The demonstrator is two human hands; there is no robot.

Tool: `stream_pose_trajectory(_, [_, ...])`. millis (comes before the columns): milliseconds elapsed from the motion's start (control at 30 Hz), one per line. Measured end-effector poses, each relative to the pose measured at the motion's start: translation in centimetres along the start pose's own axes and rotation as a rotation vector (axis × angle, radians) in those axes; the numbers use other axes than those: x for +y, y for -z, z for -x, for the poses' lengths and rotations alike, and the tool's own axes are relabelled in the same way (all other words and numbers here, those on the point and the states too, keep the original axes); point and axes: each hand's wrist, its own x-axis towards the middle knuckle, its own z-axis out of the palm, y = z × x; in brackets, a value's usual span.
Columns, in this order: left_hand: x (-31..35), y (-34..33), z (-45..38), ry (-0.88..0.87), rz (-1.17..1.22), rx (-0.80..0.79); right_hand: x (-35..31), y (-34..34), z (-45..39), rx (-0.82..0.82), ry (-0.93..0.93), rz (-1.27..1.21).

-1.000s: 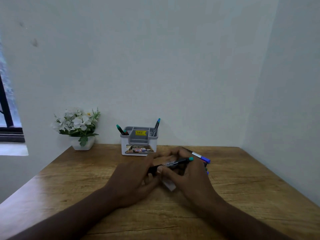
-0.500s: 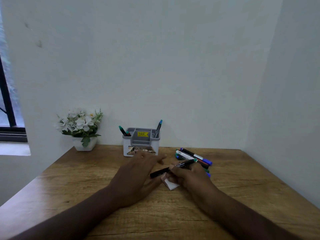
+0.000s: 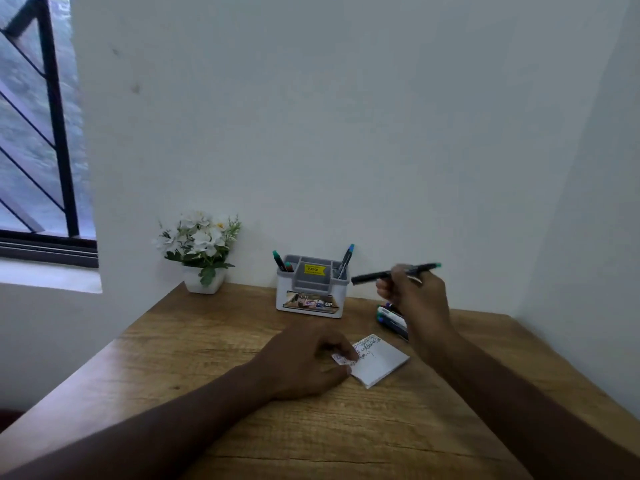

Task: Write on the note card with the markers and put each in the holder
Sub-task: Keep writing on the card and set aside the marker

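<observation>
My right hand (image 3: 414, 292) holds a black marker with a green end (image 3: 374, 276) in the air, lying nearly level just right of the grey and white holder (image 3: 310, 299). The holder stands at the back of the wooden table and has markers standing in its left (image 3: 278, 260) and right (image 3: 345, 260) compartments. My left hand (image 3: 304, 362) rests on the table with its fingertips on the left edge of the white note card (image 3: 379, 362), which bears lines of writing. Several more markers (image 3: 391, 318) lie on the table behind my right wrist, partly hidden.
A white pot of white flowers (image 3: 199, 251) stands at the back left of the table (image 3: 207, 358). Walls close the back and right sides. A barred window (image 3: 38, 133) is on the left.
My right hand has lifted the marker off the card and carried it up and back toward the holder. My left hand now rests on the uncovered card's left edge. The camera view shifted.
</observation>
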Motion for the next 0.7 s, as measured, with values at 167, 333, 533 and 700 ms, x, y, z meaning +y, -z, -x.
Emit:
stream_pose_trajectory(167, [0.2, -0.1, -0.2, 0.045, -0.018, 0.004, -0.6, -4.7, -3.5, 0.056, 0.265, 0.321])
stream_pose_trajectory(333, [0.5, 0.0, 0.3, 0.037, -0.178, 0.049, 0.8, -7.9, -5.6, -0.145, 0.329, 0.743])
stream_pose_trajectory(533, [0.5, 0.1, 0.5, 0.013, -0.177, 0.056, -0.3, -5.9, -4.3, -0.068, 0.382, 0.702])
stream_pose_trajectory(700, [0.1, 0.1, 0.2, -0.012, -0.115, 0.046, 0.2, 1.4, -0.9, -0.108, 0.431, 0.87])
